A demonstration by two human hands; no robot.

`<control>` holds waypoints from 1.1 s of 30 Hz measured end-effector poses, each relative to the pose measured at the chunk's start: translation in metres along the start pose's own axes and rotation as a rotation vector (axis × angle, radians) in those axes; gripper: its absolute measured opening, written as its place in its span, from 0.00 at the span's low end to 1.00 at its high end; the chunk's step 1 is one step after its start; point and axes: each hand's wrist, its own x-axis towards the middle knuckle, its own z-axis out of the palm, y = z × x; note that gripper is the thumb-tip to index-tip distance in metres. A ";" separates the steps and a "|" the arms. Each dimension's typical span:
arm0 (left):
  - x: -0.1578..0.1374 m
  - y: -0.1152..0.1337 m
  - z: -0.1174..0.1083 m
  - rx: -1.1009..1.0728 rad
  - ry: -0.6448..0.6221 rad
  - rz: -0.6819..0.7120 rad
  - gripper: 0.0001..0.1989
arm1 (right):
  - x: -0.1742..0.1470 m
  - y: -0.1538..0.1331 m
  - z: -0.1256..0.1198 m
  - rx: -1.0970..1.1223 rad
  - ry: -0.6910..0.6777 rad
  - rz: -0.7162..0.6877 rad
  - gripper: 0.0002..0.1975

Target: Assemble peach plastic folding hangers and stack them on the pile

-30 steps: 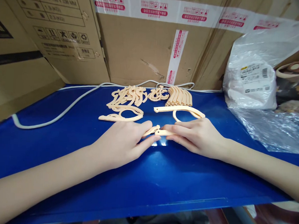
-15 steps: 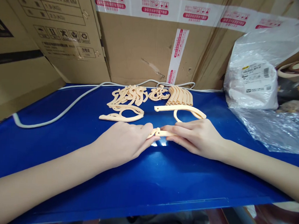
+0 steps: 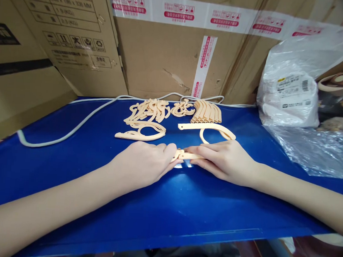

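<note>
My left hand (image 3: 146,162) is closed in a pinch on a small beige plastic hook piece (image 3: 176,155), mostly hidden by the fingers. My right hand (image 3: 224,159) grips a beige plastic hanger arm (image 3: 191,156) with a small hole near its end. The two parts meet end to end between my fingertips, just above the blue table; whether they are joined I cannot tell. Just beyond my left hand lies a folded beige hanger (image 3: 153,136). Behind my right hand is another hanger arm (image 3: 202,126) with a curved loop under it, partly covered by the fingers.
Farther back on the blue table (image 3: 166,221) lie a loose pile of beige hanger parts (image 3: 149,111), small hooks (image 3: 182,110) and a row of curved arms (image 3: 207,112). A white cable (image 3: 84,123) runs behind. Cardboard boxes (image 3: 164,58) wall the back; plastic wrapping (image 3: 289,97) lies right.
The view has tipped slightly, so the scene sits a little lower. Both hands stay together on the same two parts, with only a slight shift of the fingers.
</note>
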 end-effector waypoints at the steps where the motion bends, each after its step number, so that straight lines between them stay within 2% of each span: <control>1: 0.000 0.000 0.000 -0.001 0.002 0.000 0.23 | 0.000 0.000 0.000 0.004 -0.007 0.004 0.15; 12: -0.003 0.000 0.003 -0.043 -0.125 -0.034 0.16 | 0.002 -0.002 -0.001 -0.033 -0.052 0.013 0.16; 20: -0.002 0.000 0.001 -0.042 -0.115 -0.030 0.16 | 0.001 -0.002 0.000 -0.052 -0.045 0.003 0.16; 27: 0.004 0.002 -0.005 -0.135 -0.309 -0.141 0.13 | -0.001 0.000 0.002 -0.054 -0.063 0.012 0.17; 30: 0.004 0.000 -0.004 -0.106 -0.292 -0.122 0.14 | -0.001 0.001 0.002 -0.080 -0.050 0.017 0.16; 33: 0.003 -0.002 -0.002 -0.043 -0.209 -0.069 0.16 | 0.000 0.000 0.001 -0.070 -0.046 0.027 0.16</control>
